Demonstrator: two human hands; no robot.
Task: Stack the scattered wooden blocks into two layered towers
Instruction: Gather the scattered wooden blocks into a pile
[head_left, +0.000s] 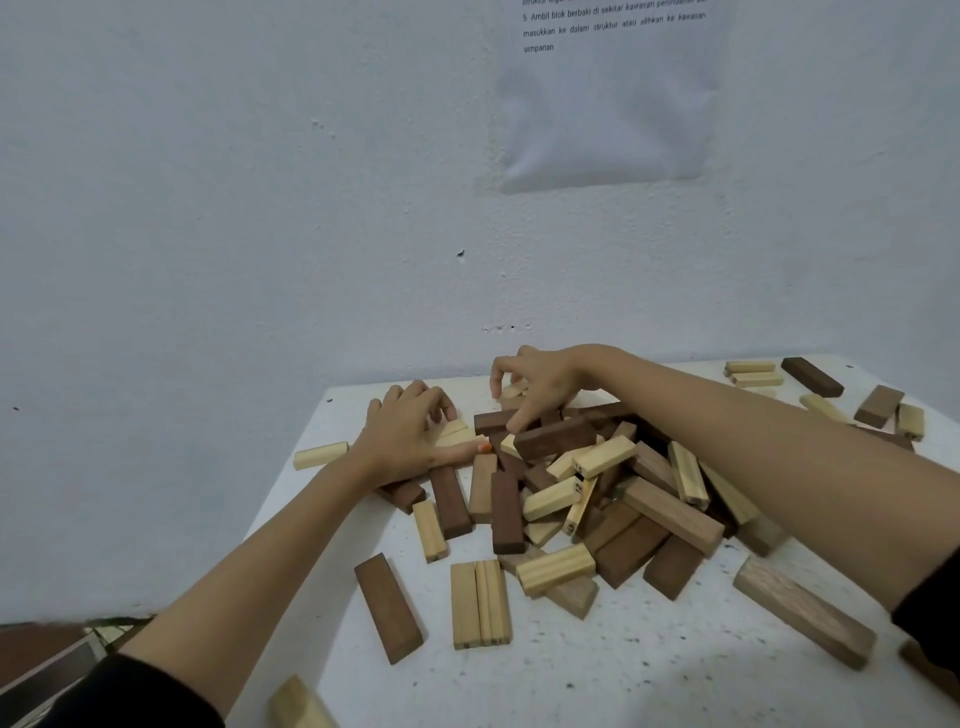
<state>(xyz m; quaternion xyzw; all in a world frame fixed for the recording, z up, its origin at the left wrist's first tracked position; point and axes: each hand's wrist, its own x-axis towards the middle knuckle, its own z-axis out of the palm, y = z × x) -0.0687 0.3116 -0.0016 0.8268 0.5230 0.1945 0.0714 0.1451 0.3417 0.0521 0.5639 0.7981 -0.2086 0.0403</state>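
Note:
A heap of wooden blocks (597, 493), pale, mid-brown and dark, lies jumbled on the white table (623, 675). My left hand (410, 431) is at the heap's left edge. Its fingers curl over two pale blocks (456, 432) and its thumb lies stretched under them. My right hand (543, 382) arches over the back of the heap with its fingers curled downward. Its thumb tip touches a dark block (493, 421), and a pale block (514, 388) shows under the palm. Whether the right hand holds anything is unclear. No tower stands anywhere.
Loose blocks lie around the heap: a dark block (388, 608) and a pale pair (480, 603) in front, a pale one (320, 455) at the left edge, several at the back right corner (810, 376). A white wall with a taped sheet (608, 104) rises just behind the table.

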